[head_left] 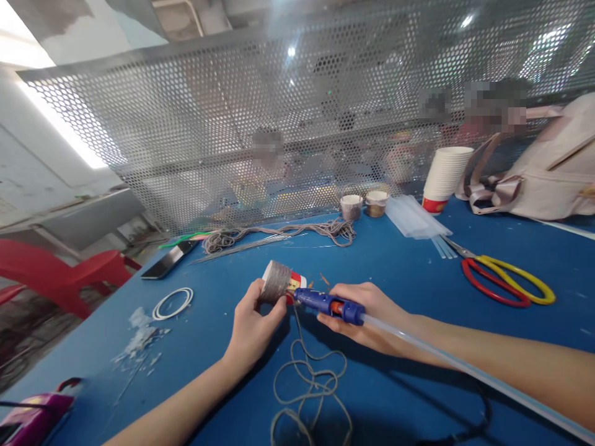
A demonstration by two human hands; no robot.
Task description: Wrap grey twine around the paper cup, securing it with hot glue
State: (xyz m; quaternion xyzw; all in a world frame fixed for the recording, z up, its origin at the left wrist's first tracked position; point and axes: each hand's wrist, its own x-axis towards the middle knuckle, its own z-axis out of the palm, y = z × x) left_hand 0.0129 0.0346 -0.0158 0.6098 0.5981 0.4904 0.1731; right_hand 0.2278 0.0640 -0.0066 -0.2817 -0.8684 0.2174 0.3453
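My left hand grips a paper cup lying on its side, its white rim end toward the left. Grey cord is wound around much of the cup, and a red and white printed part shows at its right end. In my right hand is a blue hot glue gun, its nozzle at the cup's wrapped edge; whether it touches I cannot tell. A long clear glue stick sticks out of the gun's back. From the cup, loose grey cord trails in loops over the blue table.
Behind lie a cord bundle, a phone, two wrapped cups, plastic bags and stacked paper cups. Scissors and a bag are right; a white ring, scraps and purple device left.
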